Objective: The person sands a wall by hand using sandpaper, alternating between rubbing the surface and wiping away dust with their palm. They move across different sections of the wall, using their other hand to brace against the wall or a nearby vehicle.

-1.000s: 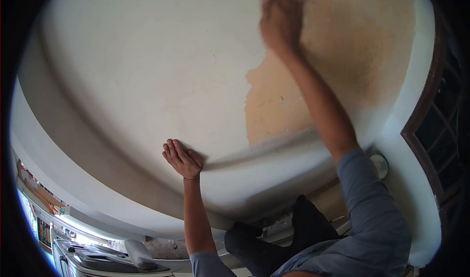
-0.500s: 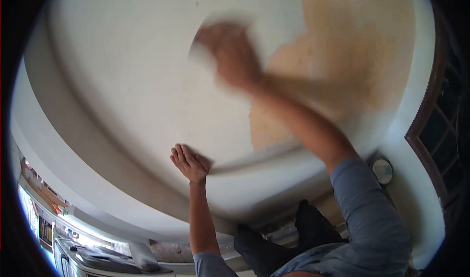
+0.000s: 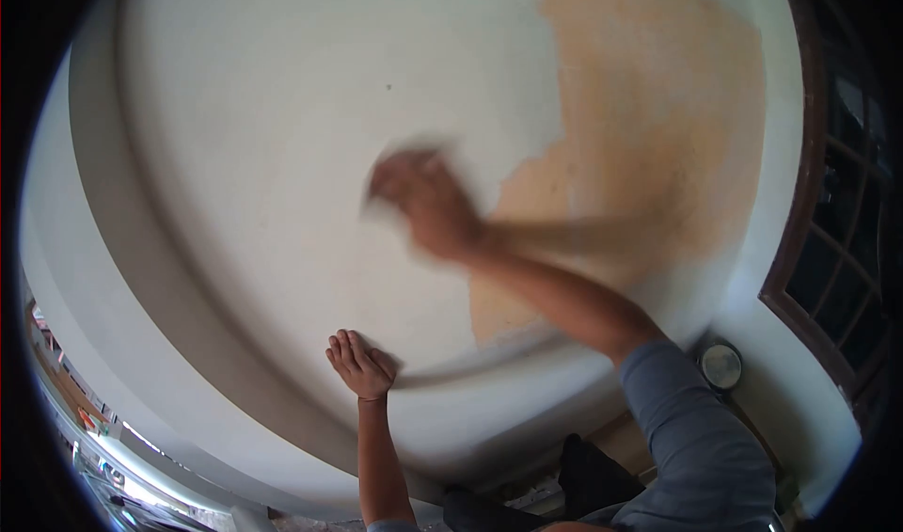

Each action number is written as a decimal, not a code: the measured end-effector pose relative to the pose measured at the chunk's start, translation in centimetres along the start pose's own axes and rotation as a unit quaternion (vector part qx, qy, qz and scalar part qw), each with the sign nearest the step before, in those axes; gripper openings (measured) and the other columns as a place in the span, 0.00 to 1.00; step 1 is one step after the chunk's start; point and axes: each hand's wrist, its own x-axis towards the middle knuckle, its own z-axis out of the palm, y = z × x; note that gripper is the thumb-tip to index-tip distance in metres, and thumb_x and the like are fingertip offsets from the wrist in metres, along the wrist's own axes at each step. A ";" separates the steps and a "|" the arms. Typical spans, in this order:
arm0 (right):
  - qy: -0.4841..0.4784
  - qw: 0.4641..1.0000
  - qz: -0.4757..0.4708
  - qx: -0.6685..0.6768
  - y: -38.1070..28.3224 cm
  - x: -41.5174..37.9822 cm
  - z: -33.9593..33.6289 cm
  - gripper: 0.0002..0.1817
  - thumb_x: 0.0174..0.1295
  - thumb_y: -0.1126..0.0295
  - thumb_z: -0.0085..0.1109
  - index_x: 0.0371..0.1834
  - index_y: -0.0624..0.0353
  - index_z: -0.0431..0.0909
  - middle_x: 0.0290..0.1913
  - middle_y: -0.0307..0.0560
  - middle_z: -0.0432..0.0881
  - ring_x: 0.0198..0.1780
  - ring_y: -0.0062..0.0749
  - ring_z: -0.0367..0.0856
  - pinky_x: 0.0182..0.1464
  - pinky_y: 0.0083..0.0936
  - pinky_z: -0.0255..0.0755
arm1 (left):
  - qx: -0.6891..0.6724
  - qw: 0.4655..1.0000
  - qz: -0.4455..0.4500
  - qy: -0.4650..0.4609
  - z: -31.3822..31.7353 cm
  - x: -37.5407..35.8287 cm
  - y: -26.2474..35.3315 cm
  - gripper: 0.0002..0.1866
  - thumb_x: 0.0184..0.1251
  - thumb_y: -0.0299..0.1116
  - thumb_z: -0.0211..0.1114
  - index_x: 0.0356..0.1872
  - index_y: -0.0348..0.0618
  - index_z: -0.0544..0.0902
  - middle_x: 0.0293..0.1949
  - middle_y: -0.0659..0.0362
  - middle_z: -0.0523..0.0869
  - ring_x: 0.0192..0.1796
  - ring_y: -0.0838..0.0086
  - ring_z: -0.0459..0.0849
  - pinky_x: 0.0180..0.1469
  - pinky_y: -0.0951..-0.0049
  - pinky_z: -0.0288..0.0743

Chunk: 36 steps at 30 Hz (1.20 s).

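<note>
My left hand (image 3: 362, 365) lies flat with its fingers stretched out against the lower part of a pale wall (image 3: 282, 193). Higher up and to the right, my right hand (image 3: 428, 198) is at the wall surface, smeared by motion. Its fingers look curled, with a dark edge at their left side; what they hold is too blurred to name. To the right of that hand, a large tan patch (image 3: 649, 127) with a ragged left edge shows on the wall, and my right forearm crosses its lower part.
A dark-framed window (image 3: 837, 203) with a grid stands at the right. Below it, a round pale-faced object (image 3: 720, 366) sits near the wall's corner. A thick curved-looking ledge (image 3: 179, 344) borders the wall at the left. My dark-clothed legs (image 3: 593, 480) are at the bottom.
The view has tilted up, so the wall and both hands appear lower. My right hand has shifted slightly downward on the wall, still blurred. My left hand stays flat on the wall.
</note>
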 end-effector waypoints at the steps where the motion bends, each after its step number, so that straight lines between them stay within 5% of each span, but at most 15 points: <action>1: -0.099 0.990 -0.035 0.092 -4.6 -2.0 1.2 0.22 0.63 0.76 0.49 0.62 0.54 0.76 0.66 0.44 0.73 0.71 0.39 0.65 0.75 0.47 0.50 | -0.002 1.000 -0.004 -0.008 0.0 0.0 -0.2 0.26 0.70 0.34 0.49 0.64 0.27 0.71 0.67 0.42 0.70 0.74 0.48 0.62 0.76 0.49 0.48; 4: -0.079 0.919 0.132 0.362 -6.7 -2.3 1.1 0.20 0.73 0.62 0.48 0.65 0.55 0.73 0.68 0.44 0.72 0.69 0.38 0.67 0.74 0.36 0.53 | 0.013 1.000 -0.018 -0.010 -0.1 -0.3 -0.4 0.27 0.69 0.35 0.50 0.65 0.28 0.70 0.68 0.43 0.70 0.73 0.48 0.63 0.76 0.49 0.49; 5: -0.018 0.817 0.242 0.523 -5.5 -2.2 -0.2 0.22 0.75 0.56 0.45 0.66 0.55 0.72 0.67 0.44 0.73 0.67 0.34 0.70 0.72 0.32 0.57 | 0.011 1.000 -0.012 -0.019 -0.2 -0.3 -0.5 0.27 0.68 0.34 0.51 0.65 0.28 0.69 0.68 0.42 0.69 0.73 0.48 0.63 0.75 0.48 0.49; 6: 0.069 0.493 0.349 0.794 -4.0 -2.0 -1.3 0.25 0.76 0.52 0.42 0.66 0.56 0.69 0.65 0.44 0.74 0.66 0.30 0.71 0.70 0.32 0.62 | 0.006 1.000 -0.004 -0.030 -0.3 -0.4 -0.6 0.28 0.67 0.34 0.51 0.66 0.28 0.68 0.68 0.41 0.69 0.73 0.47 0.63 0.74 0.47 0.50; 7: 0.078 0.378 0.379 0.841 -2.2 -1.6 -3.5 0.25 0.75 0.50 0.42 0.66 0.56 0.68 0.63 0.42 0.75 0.65 0.30 0.72 0.67 0.31 0.66 | 0.012 0.999 -0.004 -0.037 -0.1 -0.6 -0.7 0.30 0.67 0.36 0.51 0.67 0.29 0.68 0.69 0.42 0.68 0.74 0.48 0.62 0.75 0.47 0.48; 14: 0.150 0.278 0.410 0.856 4.3 -6.8 -9.7 0.24 0.76 0.53 0.41 0.66 0.56 0.67 0.64 0.44 0.74 0.66 0.36 0.71 0.68 0.40 0.65 | 0.055 0.987 -0.134 -0.062 1.6 1.5 3.9 0.38 0.70 0.48 0.48 0.72 0.28 0.57 0.75 0.39 0.54 0.79 0.43 0.44 0.74 0.39 0.26; 16: 0.300 0.562 0.376 0.673 5.9 -8.1 -9.4 0.26 0.75 0.51 0.43 0.67 0.57 0.68 0.66 0.48 0.73 0.68 0.38 0.69 0.69 0.43 0.63 | -0.024 0.981 -0.160 -0.107 3.7 3.5 9.8 0.43 0.70 0.54 0.48 0.73 0.26 0.53 0.75 0.30 0.47 0.77 0.32 0.34 0.68 0.29 0.16; 17: 0.292 0.560 0.379 0.677 6.3 -8.2 -9.8 0.26 0.75 0.51 0.43 0.67 0.57 0.68 0.66 0.48 0.73 0.68 0.38 0.69 0.69 0.43 0.63 | -0.020 0.982 -0.058 -0.179 3.8 5.1 12.6 0.42 0.70 0.55 0.48 0.73 0.31 0.56 0.75 0.33 0.47 0.78 0.38 0.35 0.67 0.28 0.15; 18: 0.333 0.809 0.269 0.403 6.6 -8.1 -10.5 0.25 0.74 0.55 0.44 0.67 0.59 0.69 0.67 0.51 0.72 0.70 0.40 0.67 0.71 0.44 0.59 | -0.034 0.978 0.079 -0.191 4.0 6.8 15.2 0.37 0.71 0.56 0.48 0.74 0.44 0.60 0.77 0.42 0.50 0.80 0.48 0.39 0.68 0.28 0.16; 19: 0.326 0.936 0.117 0.070 7.1 -8.2 -10.8 0.24 0.73 0.59 0.46 0.67 0.60 0.69 0.68 0.54 0.70 0.71 0.42 0.66 0.73 0.46 0.56 | -0.062 0.962 0.167 -0.206 4.6 7.9 17.8 0.31 0.72 0.56 0.48 0.74 0.62 0.63 0.78 0.58 0.55 0.80 0.61 0.46 0.71 0.31 0.20; 20: 0.320 0.936 0.123 0.074 7.9 -9.4 -10.1 0.24 0.73 0.59 0.46 0.67 0.60 0.69 0.68 0.54 0.70 0.71 0.42 0.66 0.73 0.46 0.56 | -0.099 0.941 0.232 -0.226 4.4 9.6 19.5 0.29 0.72 0.56 0.49 0.73 0.71 0.62 0.77 0.69 0.57 0.79 0.67 0.50 0.73 0.33 0.28; 22: 0.059 0.984 0.059 -0.156 9.7 -12.3 -7.7 0.25 0.65 0.69 0.46 0.67 0.63 0.71 0.70 0.56 0.68 0.74 0.45 0.62 0.76 0.46 0.47 | -0.087 0.937 0.260 -0.218 4.8 10.3 20.3 0.32 0.71 0.55 0.51 0.75 0.71 0.59 0.77 0.69 0.57 0.79 0.69 0.51 0.74 0.37 0.38; 26: 0.073 0.984 0.064 -0.150 10.6 -12.5 -7.2 0.27 0.62 0.69 0.44 0.66 0.60 0.73 0.71 0.50 0.69 0.74 0.43 0.63 0.76 0.46 0.45 | -0.023 0.940 0.238 -0.241 3.9 10.4 16.3 0.31 0.69 0.61 0.49 0.73 0.75 0.62 0.77 0.72 0.58 0.78 0.69 0.53 0.73 0.35 0.35; 31: 0.067 0.981 0.081 -0.161 10.2 -12.2 -7.0 0.23 0.68 0.63 0.44 0.64 0.59 0.75 0.70 0.46 0.70 0.72 0.42 0.65 0.75 0.45 0.46 | 0.068 0.991 -0.086 -0.082 -0.2 9.7 2.0 0.36 0.70 0.53 0.51 0.72 0.39 0.65 0.76 0.43 0.56 0.80 0.49 0.44 0.76 0.45 0.25; 36: 0.065 0.972 0.192 -0.119 5.6 -12.5 -3.1 0.21 0.69 0.64 0.48 0.63 0.56 0.76 0.71 0.45 0.70 0.74 0.42 0.63 0.72 0.52 0.50 | 0.025 0.997 -0.076 0.013 -1.2 7.1 -1.8 0.29 0.70 0.42 0.49 0.68 0.37 0.70 0.73 0.45 0.64 0.79 0.56 0.50 0.78 0.53 0.30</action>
